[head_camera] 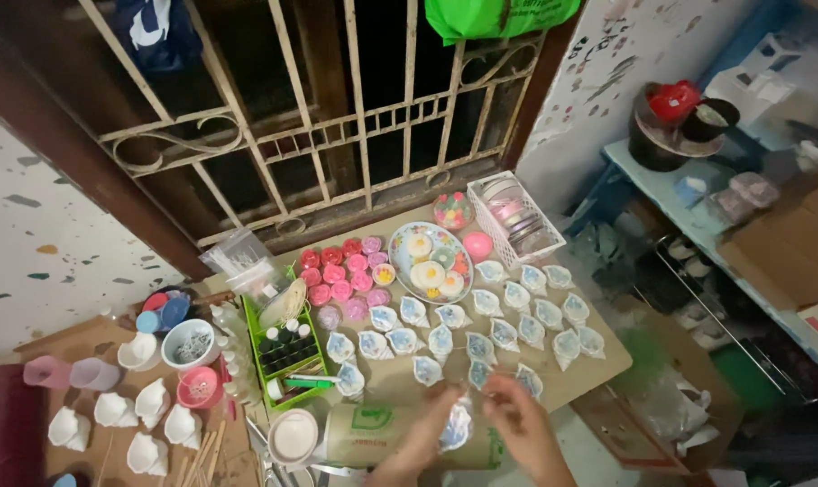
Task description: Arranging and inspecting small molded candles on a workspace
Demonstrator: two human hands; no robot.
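Seen from the head camera, a person is working low in the frame, the left hand (pixel 420 439) and right hand (pixel 520 424) drawn close together and both pinching one pale blue shell-shaped piece (pixel 456 427) held between them just above the near edge of the table (pixel 607 356); motion blur is hiding exactly how the fingers are closing round it. The piece is looking small, light and rigid, probably brittle along its thin fluted lip, so a hold at the thicker rounded body with fingertips on both sides is seeming the safer grip. Rows of matching blue shells (pixel 508 316) are spreading across the middle of the frame, with pink flower-shaped pieces (pixel 346 275) and a patterned plate (pixel 400 248) of round white pieces sitting above them toward the barred window. A green tray of small bottles (pixel 287 352) is standing at centre left, and plain white shells (pixel 111 410) are lying at lower left. A cardboard tube (pixel 373 433) is lying under the wrists.
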